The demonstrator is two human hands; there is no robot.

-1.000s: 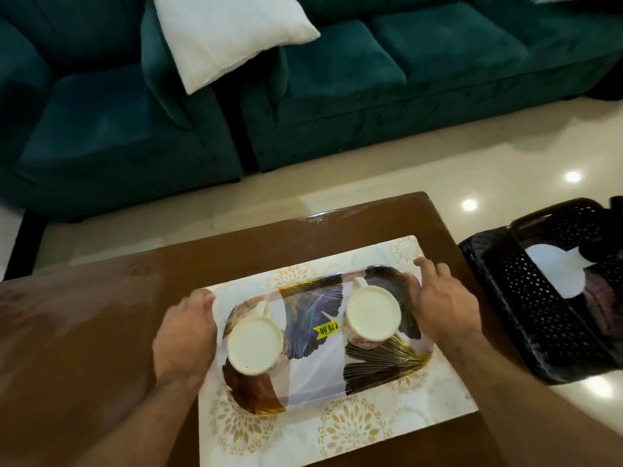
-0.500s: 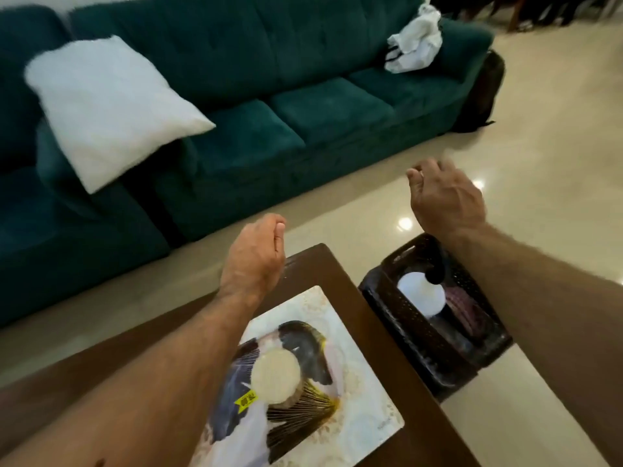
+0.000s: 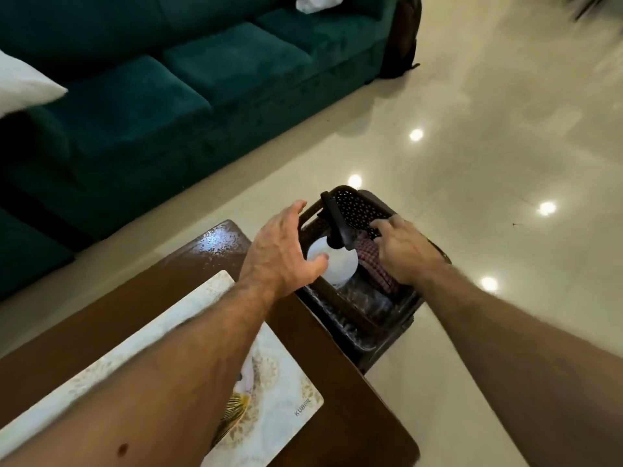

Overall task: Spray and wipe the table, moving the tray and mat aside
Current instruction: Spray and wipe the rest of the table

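A dark perforated basket (image 3: 354,328) stands on the floor by the brown table's (image 3: 337,382) right end. Inside it are a white spray bottle (image 3: 338,264) with a black trigger head and a red checked cloth (image 3: 374,261). My left hand (image 3: 279,247) hovers open over the bottle, thumb touching its white body. My right hand (image 3: 404,251) reaches into the basket, fingers spread on the cloth. On the table lies the pale floral mat (image 3: 283,392); my left forearm hides most of the patterned tray (image 3: 236,407) on it.
A teal sofa (image 3: 168,96) runs along the far side, with a white cushion (image 3: 20,85) at its left. A dark bag (image 3: 401,38) leans at the sofa's right end. Glossy cream floor (image 3: 488,163) lies to the right.
Both hands let go of the tray, swung right and dropped to the basket. The view turned right, away from the tray and cups.
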